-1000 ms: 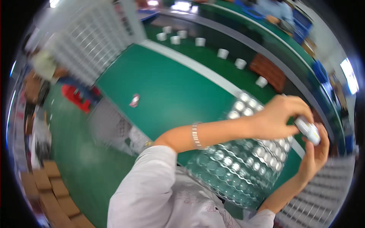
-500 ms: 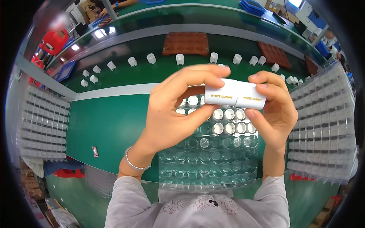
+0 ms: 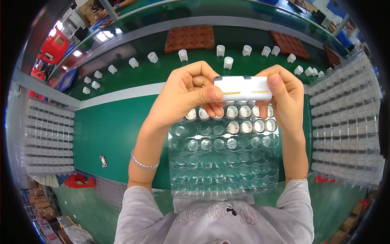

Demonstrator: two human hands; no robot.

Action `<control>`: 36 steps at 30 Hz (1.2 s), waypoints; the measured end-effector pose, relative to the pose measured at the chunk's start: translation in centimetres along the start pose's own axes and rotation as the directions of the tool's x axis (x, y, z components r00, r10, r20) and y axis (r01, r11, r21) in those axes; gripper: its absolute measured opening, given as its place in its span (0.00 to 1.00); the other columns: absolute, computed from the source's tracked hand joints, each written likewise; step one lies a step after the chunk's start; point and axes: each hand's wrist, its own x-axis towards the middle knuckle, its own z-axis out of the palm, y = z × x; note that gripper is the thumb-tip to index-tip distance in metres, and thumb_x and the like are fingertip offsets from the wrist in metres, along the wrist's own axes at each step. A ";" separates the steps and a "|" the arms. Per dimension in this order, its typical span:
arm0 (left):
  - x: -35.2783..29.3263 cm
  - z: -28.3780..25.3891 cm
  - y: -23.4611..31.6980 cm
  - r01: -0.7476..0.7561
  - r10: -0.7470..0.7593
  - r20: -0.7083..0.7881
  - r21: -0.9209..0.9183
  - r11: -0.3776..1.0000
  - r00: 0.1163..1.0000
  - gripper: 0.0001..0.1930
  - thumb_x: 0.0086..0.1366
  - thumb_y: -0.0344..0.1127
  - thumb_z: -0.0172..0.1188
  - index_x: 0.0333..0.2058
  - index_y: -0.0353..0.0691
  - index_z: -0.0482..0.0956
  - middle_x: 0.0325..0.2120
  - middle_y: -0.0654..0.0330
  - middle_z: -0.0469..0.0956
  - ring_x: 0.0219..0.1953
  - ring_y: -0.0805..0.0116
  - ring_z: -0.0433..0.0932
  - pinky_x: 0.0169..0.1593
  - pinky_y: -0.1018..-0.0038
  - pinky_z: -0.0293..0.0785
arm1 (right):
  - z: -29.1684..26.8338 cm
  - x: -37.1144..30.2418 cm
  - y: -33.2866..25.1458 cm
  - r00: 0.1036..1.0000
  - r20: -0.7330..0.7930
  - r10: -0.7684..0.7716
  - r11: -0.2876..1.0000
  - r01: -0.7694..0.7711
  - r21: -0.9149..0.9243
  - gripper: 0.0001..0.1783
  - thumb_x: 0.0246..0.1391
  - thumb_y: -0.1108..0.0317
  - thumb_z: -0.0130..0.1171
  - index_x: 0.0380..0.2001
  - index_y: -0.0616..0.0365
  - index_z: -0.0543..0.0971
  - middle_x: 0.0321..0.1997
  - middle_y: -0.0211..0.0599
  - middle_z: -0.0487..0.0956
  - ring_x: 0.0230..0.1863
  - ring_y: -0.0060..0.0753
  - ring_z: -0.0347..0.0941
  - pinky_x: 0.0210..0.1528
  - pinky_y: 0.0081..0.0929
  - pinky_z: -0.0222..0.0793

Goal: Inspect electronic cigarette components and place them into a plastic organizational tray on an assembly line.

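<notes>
Two white, flat-sided plastic pieces with gold lettering are held end to end above the tray, a thin seam between them. My left hand (image 3: 183, 91) pinches the left piece (image 3: 233, 86) at its outer end, near a dark grey tab. Gripped by the thumb and fingers of my right hand (image 3: 287, 95) is the right piece (image 3: 256, 88); another dark tab shows along the top edge near the seam. Below lies a clear plastic tray (image 3: 223, 179) with round pockets. Similar white pieces (image 3: 246, 127) fill pockets in its far rows, partly hidden by my hands; nearer pockets hold none.
Beyond the table edge, several white pieces (image 3: 133, 62) stand in a line on a green belt, with brown pocketed trays (image 3: 189, 37) behind. Stacks of filled clear trays rise at left (image 3: 49, 138) and right (image 3: 345, 126). A small pink packet (image 3: 103, 161) lies on the green table.
Both hands have turned the two white pieces, so a different lettered face and dark tabs now show. Pieces and brown trays on the belt appear slightly farther left in view.
</notes>
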 end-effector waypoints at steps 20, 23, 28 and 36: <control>0.1 1.7 -0.5 -0.427 0.482 -0.052 0.389 0.816 0.874 0.26 0.49 0.20 0.59 0.49 0.33 0.63 0.44 0.54 0.69 0.45 0.68 0.71 0.49 0.74 0.68 | -2.0 0.6 0.1 0.911 0.361 -0.197 0.864 0.335 -0.375 0.19 0.44 0.74 0.61 0.41 0.61 0.70 0.46 0.40 0.72 0.45 0.31 0.69 0.47 0.27 0.65; -1.9 1.0 -0.3 -0.110 0.070 0.086 0.741 0.663 0.994 0.17 0.49 0.25 0.60 0.39 0.36 0.71 0.40 0.57 0.74 0.41 0.69 0.74 0.43 0.74 0.70 | -1.9 0.2 0.9 0.721 0.688 0.081 0.748 0.412 -0.520 0.15 0.37 0.72 0.63 0.34 0.58 0.77 0.36 0.37 0.73 0.35 0.39 0.72 0.37 0.30 0.67; -4.7 0.9 -6.0 -0.133 0.213 0.043 0.894 0.427 0.976 0.16 0.47 0.26 0.57 0.38 0.37 0.73 0.32 0.53 0.73 0.38 0.53 0.72 0.42 0.65 0.69 | 1.6 -2.0 4.5 0.781 0.605 0.157 0.482 0.474 -0.737 0.20 0.36 0.71 0.62 0.37 0.58 0.73 0.32 0.41 0.72 0.36 0.47 0.70 0.36 0.37 0.67; -7.2 2.6 -10.5 -0.053 0.265 -0.058 0.918 0.392 0.962 0.20 0.46 0.29 0.57 0.41 0.37 0.73 0.40 0.55 0.70 0.41 0.55 0.69 0.44 0.64 0.67 | 1.4 -2.3 3.8 0.819 0.555 0.143 0.653 0.344 -0.675 0.25 0.30 0.73 0.68 0.37 0.61 0.72 0.32 0.39 0.74 0.34 0.37 0.69 0.37 0.29 0.66</control>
